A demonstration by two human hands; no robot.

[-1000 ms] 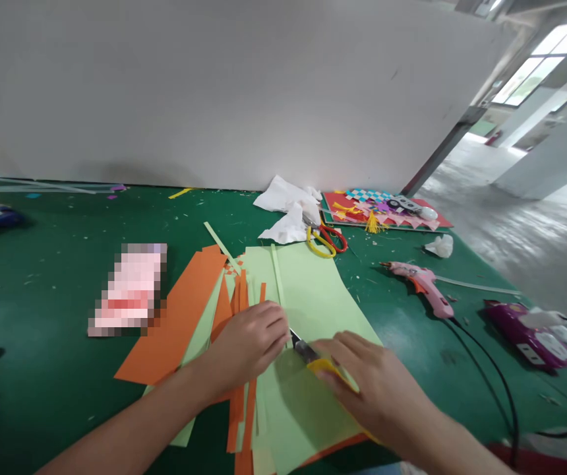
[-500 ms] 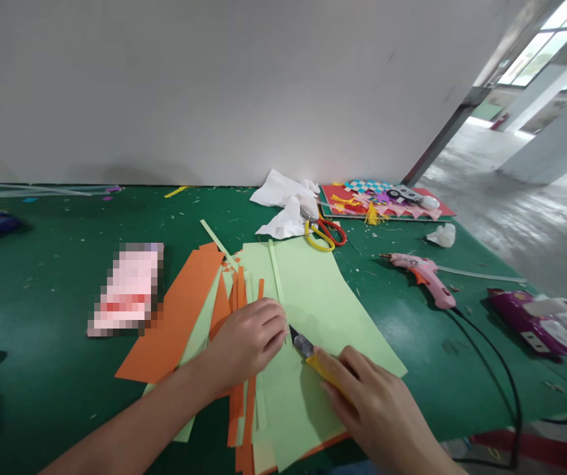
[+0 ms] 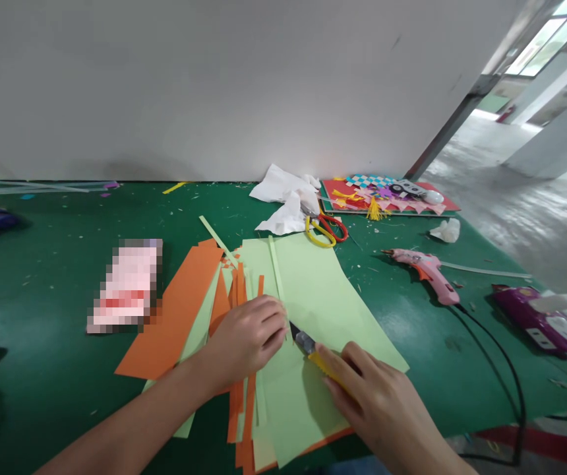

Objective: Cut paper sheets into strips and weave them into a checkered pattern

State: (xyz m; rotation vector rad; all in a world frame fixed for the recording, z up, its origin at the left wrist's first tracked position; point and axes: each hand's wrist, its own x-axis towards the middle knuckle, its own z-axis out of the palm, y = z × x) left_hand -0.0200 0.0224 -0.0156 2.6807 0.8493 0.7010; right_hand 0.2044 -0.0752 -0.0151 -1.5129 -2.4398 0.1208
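Note:
My left hand (image 3: 251, 333) is closed, fingertips pinched on a narrow light green paper strip (image 3: 276, 267) that runs out beyond them. Wrapped around a yellow utility knife (image 3: 317, 356) is my right hand (image 3: 375, 389). The knife's dark blade points up and left, its tip close to my left fingertips and the strip. Under both hands lies a light green paper sheet (image 3: 350, 310), with an orange edge showing beneath it. Several orange paper strips (image 3: 237, 409) pass under my left wrist. A wide orange paper piece (image 3: 179, 316) lies left of them.
Scissors (image 3: 333, 231) with red and yellow handles lie by crumpled white tissue (image 3: 286, 201). A pink glue gun (image 3: 426, 272) and a purple power strip (image 3: 540, 316) are at right, with cords. A pixelated pink item (image 3: 128, 287) lies left. Decorated red card (image 3: 333, 191) stands at the back.
The knife and both hands hold almost the same pose on the paper. The whole view has shifted slightly.

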